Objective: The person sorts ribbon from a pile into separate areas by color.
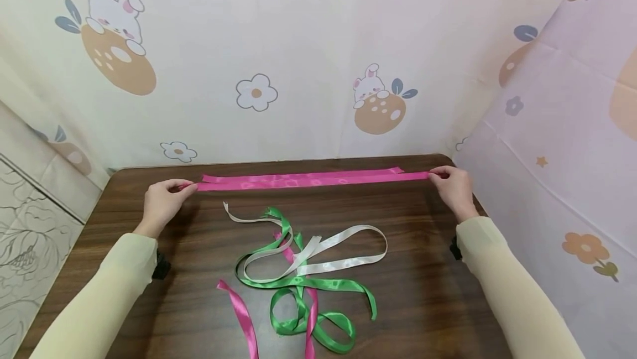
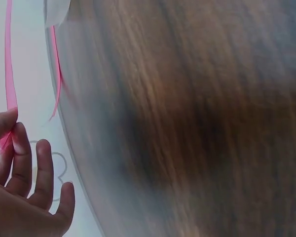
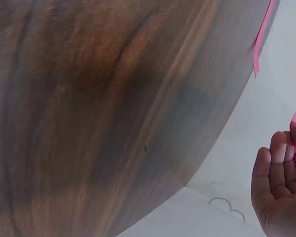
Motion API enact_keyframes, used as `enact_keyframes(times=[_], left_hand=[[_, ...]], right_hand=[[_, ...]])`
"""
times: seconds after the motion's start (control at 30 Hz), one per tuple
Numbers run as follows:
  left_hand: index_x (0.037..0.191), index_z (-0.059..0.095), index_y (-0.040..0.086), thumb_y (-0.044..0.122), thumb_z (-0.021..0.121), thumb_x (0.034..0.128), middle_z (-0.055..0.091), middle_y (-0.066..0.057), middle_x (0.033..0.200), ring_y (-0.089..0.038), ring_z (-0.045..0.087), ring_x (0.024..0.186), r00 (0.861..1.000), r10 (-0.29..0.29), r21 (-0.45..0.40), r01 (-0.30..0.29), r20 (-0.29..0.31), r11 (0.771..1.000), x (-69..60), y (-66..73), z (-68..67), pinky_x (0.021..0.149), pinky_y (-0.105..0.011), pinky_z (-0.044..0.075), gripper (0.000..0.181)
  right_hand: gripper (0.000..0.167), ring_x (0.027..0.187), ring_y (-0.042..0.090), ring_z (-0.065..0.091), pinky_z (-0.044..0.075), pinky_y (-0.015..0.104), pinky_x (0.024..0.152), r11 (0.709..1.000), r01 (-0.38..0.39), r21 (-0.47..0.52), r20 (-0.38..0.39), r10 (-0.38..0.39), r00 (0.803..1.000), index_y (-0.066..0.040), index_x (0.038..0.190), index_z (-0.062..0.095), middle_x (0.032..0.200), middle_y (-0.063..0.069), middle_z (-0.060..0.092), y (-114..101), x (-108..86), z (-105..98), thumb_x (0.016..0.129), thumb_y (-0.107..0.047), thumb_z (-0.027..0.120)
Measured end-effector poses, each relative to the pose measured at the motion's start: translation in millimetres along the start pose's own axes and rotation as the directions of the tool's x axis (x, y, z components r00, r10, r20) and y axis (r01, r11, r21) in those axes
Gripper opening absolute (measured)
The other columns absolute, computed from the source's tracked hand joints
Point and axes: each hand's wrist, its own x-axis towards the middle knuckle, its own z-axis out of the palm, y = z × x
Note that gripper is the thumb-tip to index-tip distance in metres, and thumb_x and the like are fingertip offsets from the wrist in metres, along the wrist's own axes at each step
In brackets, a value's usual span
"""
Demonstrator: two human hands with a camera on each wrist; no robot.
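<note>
A pink ribbon (image 1: 298, 183) is stretched straight between both hands near the table's far edge. My left hand (image 1: 164, 201) pinches its left end between thumb and fingers; in the left wrist view the other fingers of that hand (image 2: 29, 182) are spread. At the opposite end, my right hand (image 1: 454, 188) pinches the ribbon, and the right wrist view shows its tip poking out between thumb and fingers. Just behind the held ribbon, a second pink ribbon (image 1: 234, 178) lies flat along the table, its ends visible in both wrist views.
Nearer on the brown wooden table (image 1: 199, 226) lie a white ribbon (image 1: 343, 265), green ribbons (image 1: 343, 284) in loops and a twisted pink ribbon (image 1: 241, 315), partly overlapping. A patterned curtain (image 1: 298, 43) hangs behind the table, and another patterned cloth (image 1: 562, 154) stands at the right.
</note>
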Motion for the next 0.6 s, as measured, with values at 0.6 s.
enact_keyframes(times=[0.6], left_hand=[[0.115,0.077,0.003,0.041,0.069,0.0973,0.075,-0.023,0.114,-0.036,0.062,0.106,0.998,-0.070,0.094,0.070,-0.009,0.993,25.4,-4.7,21.9,0.077,-0.034,0.044,0.043]], right_hand=[[0.028,0.101,0.038,0.062,0.046,0.045,0.076,0.993,-0.059,-0.099,0.071,0.066,0.995,-0.003,0.107,0.075,0.115,0.023,0.072,13.7,25.2,29.4,0.100,-0.028,0.064]])
